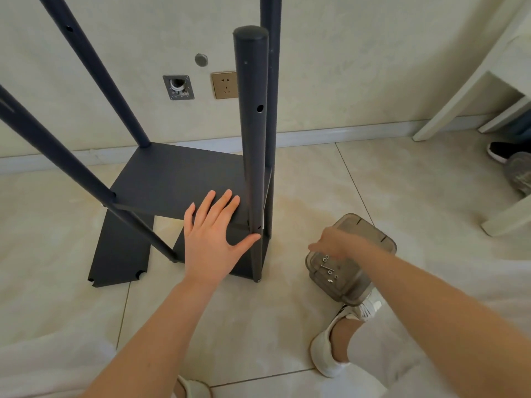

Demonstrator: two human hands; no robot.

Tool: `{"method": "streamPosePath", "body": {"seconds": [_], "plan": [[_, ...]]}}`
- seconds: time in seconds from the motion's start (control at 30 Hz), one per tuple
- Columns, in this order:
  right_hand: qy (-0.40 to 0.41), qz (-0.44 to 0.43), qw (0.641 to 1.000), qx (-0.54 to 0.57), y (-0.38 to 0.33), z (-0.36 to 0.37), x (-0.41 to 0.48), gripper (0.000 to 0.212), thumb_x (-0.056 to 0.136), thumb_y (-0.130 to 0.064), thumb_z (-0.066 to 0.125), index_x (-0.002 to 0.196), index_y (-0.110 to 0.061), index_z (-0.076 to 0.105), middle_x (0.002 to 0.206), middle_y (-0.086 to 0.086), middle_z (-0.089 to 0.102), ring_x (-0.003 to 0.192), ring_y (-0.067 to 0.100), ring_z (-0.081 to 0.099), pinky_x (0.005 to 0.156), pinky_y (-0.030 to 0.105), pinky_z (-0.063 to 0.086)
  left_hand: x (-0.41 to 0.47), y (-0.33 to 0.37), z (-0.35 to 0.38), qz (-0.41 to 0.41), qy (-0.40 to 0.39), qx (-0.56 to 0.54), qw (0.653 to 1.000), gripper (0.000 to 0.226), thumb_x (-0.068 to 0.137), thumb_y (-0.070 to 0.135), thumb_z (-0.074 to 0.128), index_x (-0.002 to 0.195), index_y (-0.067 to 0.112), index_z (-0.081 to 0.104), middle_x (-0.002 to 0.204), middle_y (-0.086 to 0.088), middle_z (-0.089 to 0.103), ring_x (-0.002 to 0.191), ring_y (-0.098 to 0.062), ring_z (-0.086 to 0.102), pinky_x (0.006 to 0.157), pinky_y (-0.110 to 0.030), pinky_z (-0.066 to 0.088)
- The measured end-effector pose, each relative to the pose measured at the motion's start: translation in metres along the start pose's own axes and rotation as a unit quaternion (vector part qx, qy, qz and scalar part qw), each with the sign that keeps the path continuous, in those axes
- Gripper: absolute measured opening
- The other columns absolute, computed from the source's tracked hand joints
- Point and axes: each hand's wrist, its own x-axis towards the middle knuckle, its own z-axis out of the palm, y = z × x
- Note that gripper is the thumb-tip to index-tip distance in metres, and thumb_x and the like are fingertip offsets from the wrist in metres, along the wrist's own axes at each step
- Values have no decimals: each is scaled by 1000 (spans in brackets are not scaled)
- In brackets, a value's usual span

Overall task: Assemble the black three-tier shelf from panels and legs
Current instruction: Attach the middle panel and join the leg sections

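Observation:
The black shelf frame stands on the tiled floor: several round legs rise around one mounted black panel (pixel 172 179). My left hand (pixel 214 239) lies flat with spread fingers on that panel's front edge, thumb against the near right leg (pixel 251 139). More black panels lie flat on the floor beneath, one at the left (pixel 120 251). My right hand (pixel 334 242) reaches down into a clear plastic box (pixel 350 262) that holds small screws and nuts; its fingertips are blurred and partly hidden.
A wall with a gold socket (pixel 225 84) and a metal wall plate (pixel 178 87) is just behind the shelf. White furniture legs (pixel 459 93) stand at the right. A black shoe (pixel 501 150) lies by them. My white-shoed foot (pixel 342 337) sits below the box.

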Motion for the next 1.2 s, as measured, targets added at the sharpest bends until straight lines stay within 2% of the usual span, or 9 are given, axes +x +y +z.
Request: {"method": "streamPosePath", "body": {"seconds": [0.1, 0.2, 0.3, 0.43, 0.57, 0.73, 0.87, 1.03, 1.2], "plan": [[-27, 11, 999, -24, 4, 45, 15, 47, 105, -43, 40, 106, -1, 62, 119, 18, 62, 118, 31, 56, 83, 30, 44, 0, 0, 0, 0, -2, 4, 1000, 79, 84, 71, 50, 141, 17, 59, 151, 1, 51, 148, -24, 36, 123, -50, 17], [-32, 33, 999, 4, 10, 78, 26, 62, 107, -42, 33, 145, 6, 35, 151, 20, 40, 136, 34, 42, 106, 35, 38, 0, 1, 0, -2, 0, 6, 1000, 79, 84, 71, 48, 140, 17, 59, 152, 2, 51, 148, -24, 36, 123, -48, 16], [-31, 35, 999, 11, 17, 92, 38, 57, 107, -36, 35, 146, 7, 30, 150, 21, 39, 136, 35, 42, 105, 35, 38, -1, 1, -1, -3, -1, 7, 1000, 79, 84, 71, 49, 141, 17, 59, 151, 2, 51, 148, -24, 35, 123, -49, 16], [-22, 12, 1000, -4, 21, 93, 45, 38, 105, -18, 39, 137, 4, 43, 143, 20, 48, 129, 33, 49, 99, 32, 41, -1, 1, 0, -2, -1, 12, 1000, 79, 84, 71, 49, 141, 17, 59, 151, 3, 51, 148, -23, 35, 123, -50, 18], [-63, -48, 996, -41, 14, 107, 47, 25, 103, -16, 44, 119, 0, 53, 124, 17, 56, 105, 25, 54, 81, 29, 39, -1, 1, 1, 2, 5, 17, 1000, 77, 85, 71, 50, 138, 16, 61, 150, 1, 53, 147, -24, 36, 123, -50, 17], [-113, -110, 985, -64, -6, 128, 46, 18, 99, -17, 48, 109, -5, 55, 111, 17, 55, 92, 25, 50, 77, 32, 39, -1, 1, 1, 4, 6, 14, 1000, 77, 85, 70, 51, 138, 16, 60, 148, 0, 54, 148, -24, 36, 123, -48, 14], [-146, -136, 978, -69, -16, 138, 40, 34, 98, -19, 53, 127, -2, 54, 121, 16, 57, 105, 30, 56, 81, 33, 41, 0, 1, 0, -4, -7, 17, 1000, 77, 85, 71, 49, 139, 17, 59, 150, 0, 53, 148, -23, 34, 124, -46, 10], [-180, -167, 961, -126, -19, 148, 36, 34, 98, -24, 55, 125, -2, 55, 117, 13, 57, 105, 30, 55, 83, 36, 43, -1, 3, 1, -2, 0, 17, 1000, 75, 85, 69, 51, 137, 15, 60, 148, -2, 55, 147, -25, 36, 123, -48, 13], [-228, -183, 943, -160, -28, 138, 32, 50, 99, -30, 54, 144, -9, 45, 143, 13, 48, 128, 34, 49, 103, 45, 44, -1, 1, 1, -4, -4, 19, 1000, 76, 85, 70, 50, 138, 16, 60, 148, -2, 54, 148, -25, 35, 123, -49, 14]]}}
